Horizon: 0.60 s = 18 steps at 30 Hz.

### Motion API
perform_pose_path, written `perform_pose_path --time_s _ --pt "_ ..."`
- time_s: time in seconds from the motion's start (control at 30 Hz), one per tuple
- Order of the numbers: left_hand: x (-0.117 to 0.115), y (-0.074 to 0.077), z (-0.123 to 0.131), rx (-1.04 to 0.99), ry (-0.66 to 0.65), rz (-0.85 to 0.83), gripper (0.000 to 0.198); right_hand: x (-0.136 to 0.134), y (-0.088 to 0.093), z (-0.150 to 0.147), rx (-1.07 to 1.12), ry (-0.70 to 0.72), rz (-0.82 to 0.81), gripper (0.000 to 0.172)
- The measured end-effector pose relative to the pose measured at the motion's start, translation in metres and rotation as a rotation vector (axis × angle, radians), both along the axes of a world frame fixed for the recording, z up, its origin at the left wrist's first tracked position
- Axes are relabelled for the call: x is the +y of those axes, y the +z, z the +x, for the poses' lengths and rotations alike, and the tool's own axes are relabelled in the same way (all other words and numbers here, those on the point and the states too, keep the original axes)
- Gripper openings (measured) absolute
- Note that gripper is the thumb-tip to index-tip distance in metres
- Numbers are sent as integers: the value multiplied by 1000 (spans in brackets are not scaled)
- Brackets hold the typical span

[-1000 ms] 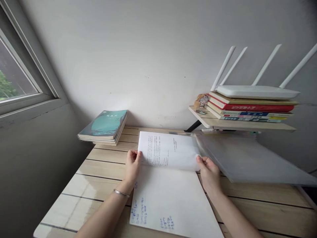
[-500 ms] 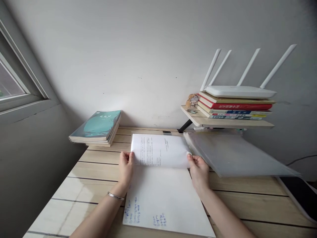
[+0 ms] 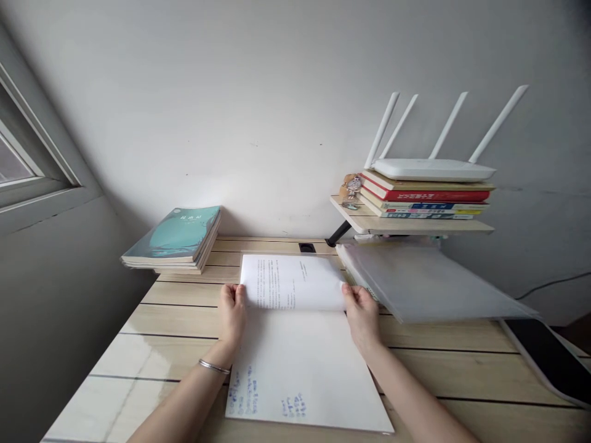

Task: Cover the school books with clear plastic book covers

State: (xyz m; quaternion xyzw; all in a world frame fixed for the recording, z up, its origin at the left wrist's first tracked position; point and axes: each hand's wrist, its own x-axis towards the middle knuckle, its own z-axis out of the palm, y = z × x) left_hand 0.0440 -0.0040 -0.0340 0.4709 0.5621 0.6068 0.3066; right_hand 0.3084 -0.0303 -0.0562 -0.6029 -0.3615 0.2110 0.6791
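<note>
Both my hands pinch the lower corners of a printed white sheet (image 3: pixel 290 282), which is curled up and over a second white sheet (image 3: pixel 302 375). My left hand (image 3: pixel 232 314) grips the sheet's left edge, and my right hand (image 3: pixel 362 317) holds its right edge. Blue handwriting marks the near part of the lower sheet. A translucent grey plastic folder (image 3: pixel 425 283) lies just beyond my right hand, propped on the desk. A thin metal bangle (image 3: pixel 213 367) circles my left wrist.
A pale wooden plank desk (image 3: pixel 184 320) runs under everything. A stack of teal-covered books (image 3: pixel 173 237) stands at its back left. At the back right, a small shelf (image 3: pixel 406 226) bears several books and a white router (image 3: pixel 431 169). A black tablet (image 3: pixel 545 357) lies at the right edge, below a window (image 3: pixel 28 157).
The view has swung, so the desk and shelf sit further left in the picture. My hands and the printed sheet appear slightly lower, and both hands keep hold of it.
</note>
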Motion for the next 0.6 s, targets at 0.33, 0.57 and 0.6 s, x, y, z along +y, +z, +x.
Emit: perform_pose_path --time_s 0.33,0.57,0.6 --pt "0 3 -2 -221 -155 85 42 0 2 -2 155 94 89 38" --pt "-4 17 -5 -297 -213 17 50 -1 5 5 179 147 74 36" --pt "-2 22 -7 -309 -212 -7 50 -1 6 6 177 167 77 36"
